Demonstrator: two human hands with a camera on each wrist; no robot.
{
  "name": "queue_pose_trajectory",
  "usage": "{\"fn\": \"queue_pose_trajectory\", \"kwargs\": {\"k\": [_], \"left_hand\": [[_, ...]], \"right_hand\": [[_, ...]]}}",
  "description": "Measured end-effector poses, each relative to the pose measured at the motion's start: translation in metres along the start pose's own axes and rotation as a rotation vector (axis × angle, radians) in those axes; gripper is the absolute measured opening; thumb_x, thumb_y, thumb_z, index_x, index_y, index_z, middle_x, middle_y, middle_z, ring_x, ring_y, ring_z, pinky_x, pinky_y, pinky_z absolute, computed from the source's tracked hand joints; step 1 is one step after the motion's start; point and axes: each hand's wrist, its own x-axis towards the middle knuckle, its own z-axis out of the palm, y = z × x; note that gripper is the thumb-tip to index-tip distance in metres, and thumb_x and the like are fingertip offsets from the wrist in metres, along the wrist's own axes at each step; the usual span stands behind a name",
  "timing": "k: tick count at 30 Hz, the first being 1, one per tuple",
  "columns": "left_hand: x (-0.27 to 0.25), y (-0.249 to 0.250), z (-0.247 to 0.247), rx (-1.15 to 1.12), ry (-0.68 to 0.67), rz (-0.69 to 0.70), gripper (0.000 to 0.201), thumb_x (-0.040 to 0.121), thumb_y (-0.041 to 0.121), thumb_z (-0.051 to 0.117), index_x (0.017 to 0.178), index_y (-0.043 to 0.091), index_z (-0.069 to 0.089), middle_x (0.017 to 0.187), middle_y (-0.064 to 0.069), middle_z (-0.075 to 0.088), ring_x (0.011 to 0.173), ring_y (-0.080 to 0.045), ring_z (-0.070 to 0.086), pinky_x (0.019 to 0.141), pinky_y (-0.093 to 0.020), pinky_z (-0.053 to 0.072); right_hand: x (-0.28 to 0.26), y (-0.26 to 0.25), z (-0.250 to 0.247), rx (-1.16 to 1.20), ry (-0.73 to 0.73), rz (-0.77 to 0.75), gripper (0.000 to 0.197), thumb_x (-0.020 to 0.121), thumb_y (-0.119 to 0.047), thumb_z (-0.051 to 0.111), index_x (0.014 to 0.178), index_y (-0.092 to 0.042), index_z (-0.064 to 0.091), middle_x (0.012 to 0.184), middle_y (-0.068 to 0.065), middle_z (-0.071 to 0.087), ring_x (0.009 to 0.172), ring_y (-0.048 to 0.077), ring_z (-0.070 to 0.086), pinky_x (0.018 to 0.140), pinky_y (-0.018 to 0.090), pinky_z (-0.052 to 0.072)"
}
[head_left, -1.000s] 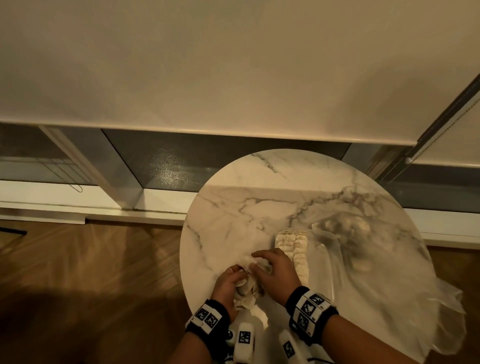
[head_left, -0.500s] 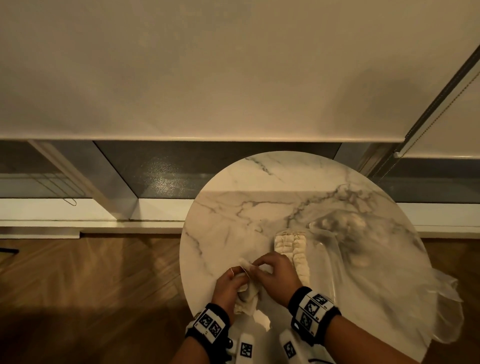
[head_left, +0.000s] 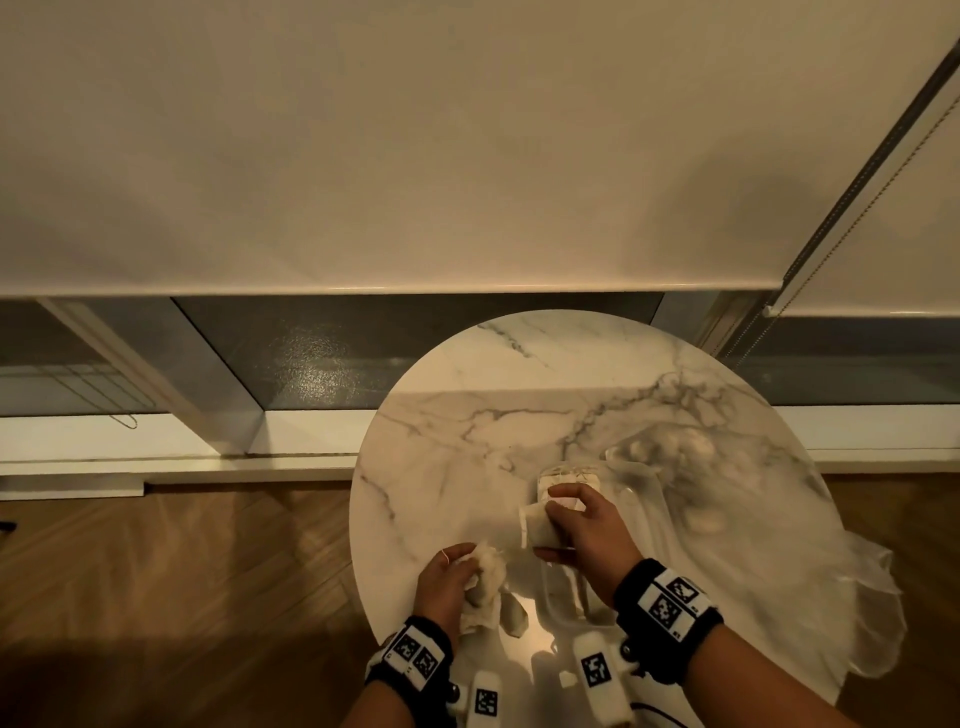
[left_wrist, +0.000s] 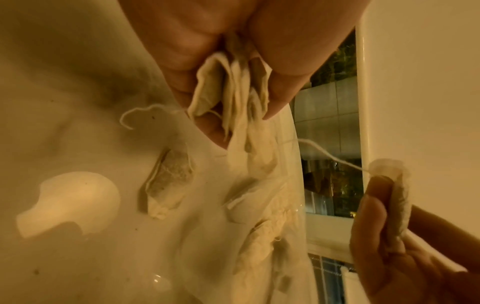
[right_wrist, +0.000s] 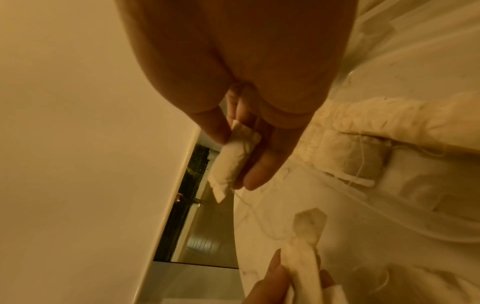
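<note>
Near the desk's (head_left: 467, 415) 8 o'clock edge, my left hand (head_left: 441, 587) pinches a crumpled bunch of tea bags (head_left: 488, 577) in its fingers (left_wrist: 176, 51). My right hand (head_left: 587, 525), near centre, pinches one tea bag (head_left: 535, 527). The stacked row (head_left: 566, 475) is at its 12 o'clock.
</note>
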Motion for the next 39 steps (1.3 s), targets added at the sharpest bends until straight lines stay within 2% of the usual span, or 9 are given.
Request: {"fn": "queue_pose_trajectory", "kwargs": {"k": [5,12,15,17,20,28,33,37,39], "left_hand": [[0.006,-0.009,0.001,0.286,-0.016,0.102,0.023,0.093,-0.001,0.056,0.109,0.013,0.064,0.108,-0.012,0.067,0.093,-0.017,0.063,0.063,-0.008,0.049],[-0.006,0.000,0.009,0.544,-0.045,0.278,0.030,0.089,0.004,0.059,0.097,0.032,0.065,0.100,0.012,0.067,0.093,0.001,0.060,0.075,-0.003,0.045],[-0.011,0.012,0.016,0.584,-0.008,0.402,0.020,0.087,0.013,0.065,0.091,0.032,0.069,0.094,0.012,0.069,0.091,-0.003,0.064,0.079,-0.011,0.048],[-0.015,0.022,0.025,0.513,-0.053,0.354,0.009,0.090,0.024,0.064,0.092,0.028,0.072,0.091,0.007,0.073,0.087,-0.007,0.067,0.079,-0.020,0.054],[-0.024,0.035,0.043,0.299,-0.201,0.206,0.021,0.095,0.032,0.060,0.088,0.018,0.075,0.081,0.000,0.074,0.076,-0.013,0.068,0.071,-0.028,0.055],[-0.032,0.034,0.061,0.238,-0.264,0.216,0.017,0.085,0.003,0.071,0.100,0.008,0.067,0.087,-0.017,0.070,0.073,-0.018,0.069,0.064,-0.024,0.055],[-0.032,0.021,0.067,0.327,-0.232,0.244,0.015,0.079,0.006,0.078,0.091,0.014,0.071,0.084,-0.006,0.073,0.078,-0.018,0.070,0.070,-0.029,0.059],[-0.028,0.011,0.065,0.538,-0.121,0.291,0.017,0.079,0.011,0.076,0.090,0.023,0.071,0.086,0.005,0.072,0.082,-0.008,0.067,0.072,-0.014,0.053],[-0.029,0.006,0.064,0.642,-0.076,0.291,0.020,0.080,0.012,0.075,0.093,0.026,0.068,0.091,0.007,0.069,0.081,-0.004,0.064,0.066,-0.008,0.048]], "right_hand": [[0.002,0.009,-0.014,-0.038,0.008,0.030,0.019,0.094,-0.004,0.059,0.111,-0.011,0.063,0.088,0.015,0.064,0.078,0.024,0.064,0.066,0.037,0.059],[0.006,0.018,-0.031,-0.147,0.002,-0.039,0.018,0.089,0.000,0.064,0.104,-0.010,0.070,0.081,0.010,0.067,0.073,0.022,0.066,0.065,0.036,0.058],[0.007,0.020,-0.033,-0.172,-0.012,-0.069,0.023,0.087,0.000,0.065,0.107,-0.011,0.070,0.090,0.012,0.072,0.080,0.023,0.068,0.070,0.040,0.060],[0.006,0.022,-0.034,-0.197,-0.031,-0.085,0.026,0.086,0.000,0.066,0.107,-0.013,0.071,0.099,0.011,0.073,0.090,0.025,0.070,0.075,0.041,0.061],[0.006,0.024,-0.034,-0.259,-0.039,-0.124,0.026,0.084,-0.004,0.070,0.106,-0.017,0.073,0.104,0.007,0.072,0.096,0.022,0.070,0.079,0.041,0.061],[0.007,0.022,-0.042,-0.190,-0.039,-0.190,0.034,0.087,0.004,0.067,0.114,-0.016,0.065,0.094,0.008,0.076,0.091,0.019,0.073,0.072,0.022,0.056],[0.011,0.029,-0.054,-0.308,0.003,-0.214,0.043,0.086,0.005,0.068,0.122,-0.017,0.058,0.072,-0.004,0.073,0.070,0.004,0.069,0.063,0.018,0.053],[0.021,0.038,-0.067,-0.552,0.124,-0.252,0.040,0.080,-0.016,0.079,0.116,-0.027,0.066,0.095,0.000,0.072,0.090,0.013,0.069,0.079,0.025,0.056],[0.026,0.040,-0.070,-0.561,0.130,-0.184,0.038,0.081,-0.012,0.077,0.115,-0.024,0.067,0.098,0.003,0.070,0.086,0.018,0.069,0.077,0.030,0.059]]}}
